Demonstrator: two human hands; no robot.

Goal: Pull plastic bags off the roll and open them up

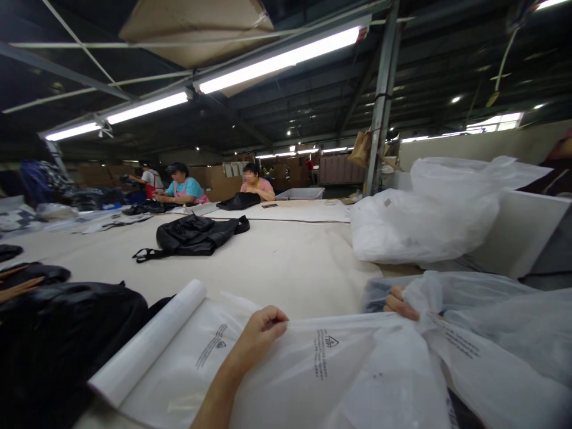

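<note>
My left hand (259,333) pinches the upper edge of a clear plastic bag (348,369) with printed warning marks. At the bag's right side my right hand (400,302) grips the same edge, mostly hidden behind the plastic; only fingertips show. Something dark shows through the bag's lower right. A stack of flat plastic bags with a rolled edge (152,345) lies under and left of my left hand.
A heap of black garments (58,339) lies at the left. A black garment with straps (192,235) sits mid-table on the beige table (290,262). White filled plastic bags (424,220) pile up at the right. Three people work at the far end.
</note>
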